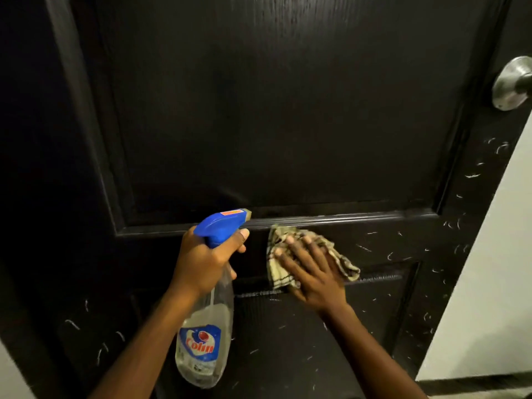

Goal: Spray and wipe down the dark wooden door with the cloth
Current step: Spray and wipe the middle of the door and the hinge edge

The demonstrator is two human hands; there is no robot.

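Near-black woodgrain door flecked white, cream cloth – dark checks, blue-topped clear spray bottle, seemingly silver knob

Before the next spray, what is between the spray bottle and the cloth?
Only bare door separates spray bottle and cloth, per the head view.

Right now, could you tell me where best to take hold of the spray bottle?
Probably the neck of the spray bottle, under its head, from the near side, as the left hand grips it: a finger reaches the trigger and the nozzle faces the door.
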